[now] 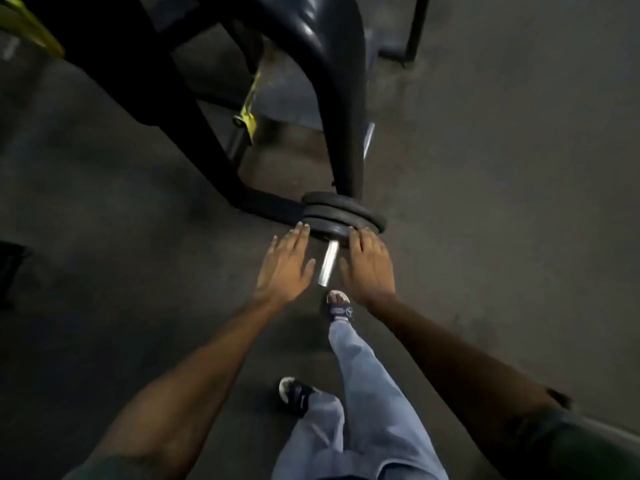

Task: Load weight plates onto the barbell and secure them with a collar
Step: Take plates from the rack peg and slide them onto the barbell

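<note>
Three black weight plates (341, 212) sit stacked on the barbell's silver sleeve (328, 263), whose bare end points toward me. My left hand (285, 265) lies flat with fingers spread, its fingertips against the left side of the nearest plate. My right hand (369, 263) does the same on the plate's right side. The sleeve runs between both palms. No collar is visible in this view.
A black bench or rack frame (332, 98) rises just behind the plates, with a yellow strap (248, 112) hanging under it. My two sandalled feet (339, 304) stand on dark rubber floor (502, 202) below the sleeve end. A dark object lies at the left edge.
</note>
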